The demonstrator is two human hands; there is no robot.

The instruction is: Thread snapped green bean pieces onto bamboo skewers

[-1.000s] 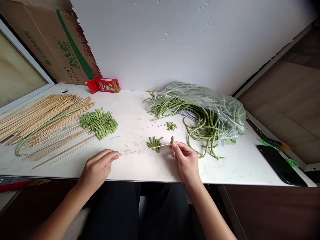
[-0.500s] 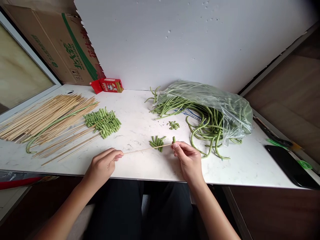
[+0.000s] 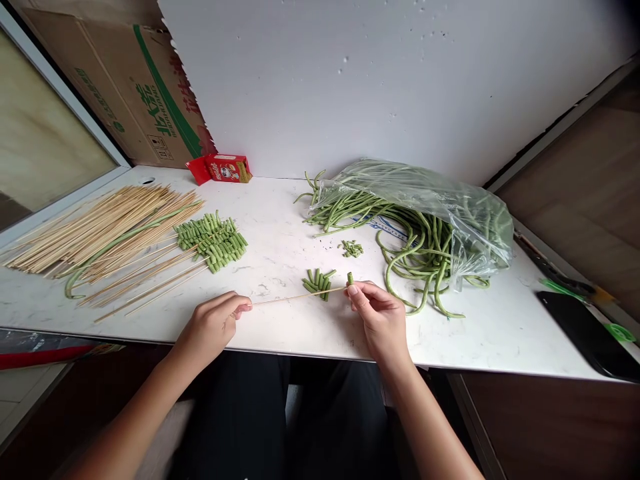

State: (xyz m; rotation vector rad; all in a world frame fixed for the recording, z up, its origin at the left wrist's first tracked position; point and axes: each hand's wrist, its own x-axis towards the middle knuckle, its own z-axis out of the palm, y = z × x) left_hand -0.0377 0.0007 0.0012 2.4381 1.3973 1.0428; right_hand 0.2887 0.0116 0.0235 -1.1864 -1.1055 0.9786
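Observation:
My left hand (image 3: 213,325) pinches the near end of a thin wooden skewer (image 3: 290,297), which runs rightward above the white table. At its other end, my right hand (image 3: 380,317) holds a short green bean piece (image 3: 351,278) between thumb and fingers, with the skewer tip against it. Just behind the skewer lies a small group of cut bean pieces (image 3: 320,281). Tiny bean ends (image 3: 351,249) form a little pile farther back. To the left, several skewers carry rows of cut beans (image 3: 213,243).
Loose skewers (image 3: 100,223) with one long bean cover the table's left. Long beans (image 3: 430,257) spill from a clear bag (image 3: 480,213) at right. A red packet (image 3: 227,169) and a carton (image 3: 115,87) stand behind; a black phone (image 3: 585,330) lies far right.
The view has shifted slightly, so the table's objects appear a little farther right. Both hands keep their hold on the skewer and the bean piece, with hardly any movement between them.

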